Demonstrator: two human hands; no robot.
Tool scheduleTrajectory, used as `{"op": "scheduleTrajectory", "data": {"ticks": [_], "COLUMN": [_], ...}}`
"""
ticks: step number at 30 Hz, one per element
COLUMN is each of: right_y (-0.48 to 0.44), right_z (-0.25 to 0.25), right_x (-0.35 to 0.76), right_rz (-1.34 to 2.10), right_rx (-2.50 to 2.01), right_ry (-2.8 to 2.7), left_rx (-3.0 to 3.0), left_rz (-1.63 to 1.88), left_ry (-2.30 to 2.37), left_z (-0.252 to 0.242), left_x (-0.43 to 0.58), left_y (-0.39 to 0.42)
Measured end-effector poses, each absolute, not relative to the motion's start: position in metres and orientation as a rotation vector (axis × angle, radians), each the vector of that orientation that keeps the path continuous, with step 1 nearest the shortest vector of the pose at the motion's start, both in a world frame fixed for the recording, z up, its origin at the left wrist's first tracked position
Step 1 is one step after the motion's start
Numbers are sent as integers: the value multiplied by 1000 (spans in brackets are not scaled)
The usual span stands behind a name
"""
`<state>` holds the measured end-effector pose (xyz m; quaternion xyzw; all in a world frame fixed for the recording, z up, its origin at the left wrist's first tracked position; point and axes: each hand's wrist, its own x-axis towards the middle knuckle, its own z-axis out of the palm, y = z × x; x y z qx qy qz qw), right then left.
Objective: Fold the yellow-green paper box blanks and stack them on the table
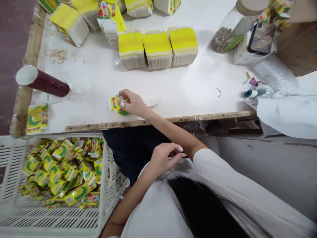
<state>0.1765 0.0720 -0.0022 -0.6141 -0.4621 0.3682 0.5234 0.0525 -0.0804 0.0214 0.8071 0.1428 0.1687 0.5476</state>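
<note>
On the white table, my right hand (pixel 135 104) bends its fingers over a small yellow and green printed carton (pixel 123 109), thumb and fingers on it. The carton lies near the table's front edge, partly hidden by the fingers. A white cover sits on a fingertip. In front of my chest, below the table edge, my left hand (pixel 166 159) holds nothing; its fingers are loosely bent, with a gap between thumb and forefinger. One of its fingertips also wears a white cover. Three stacks of flat yellow cartons (pixel 158 46) stand beyond my right hand.
A white plastic basket (pixel 105 178) full of yellow cartons stands at lower left. A dark red cup (pixel 53 82) and a flat carton (pixel 37 118) are on the left, near rubber bands (pixel 59 55). At right are a jar (pixel 228 34), a phone (pixel 262 38) and a cardboard box (pixel 297 49).
</note>
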Motion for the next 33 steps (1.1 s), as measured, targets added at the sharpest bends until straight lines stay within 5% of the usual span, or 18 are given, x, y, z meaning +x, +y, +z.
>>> {"op": "scheduleTrajectory", "data": {"ticks": [3,33], "right_y": [72,70], "right_z": [-3,-29], "right_x": [177,216], "right_rz": [879,221], "right_rx": [-1438,-1586], "right_ry": [-1099,-929], "left_rx": [1982,2505], "left_rz": [610,618], "left_ry": [377,389], "left_z": [24,22], "left_x": [53,62], "left_y": [-77,-111]}}
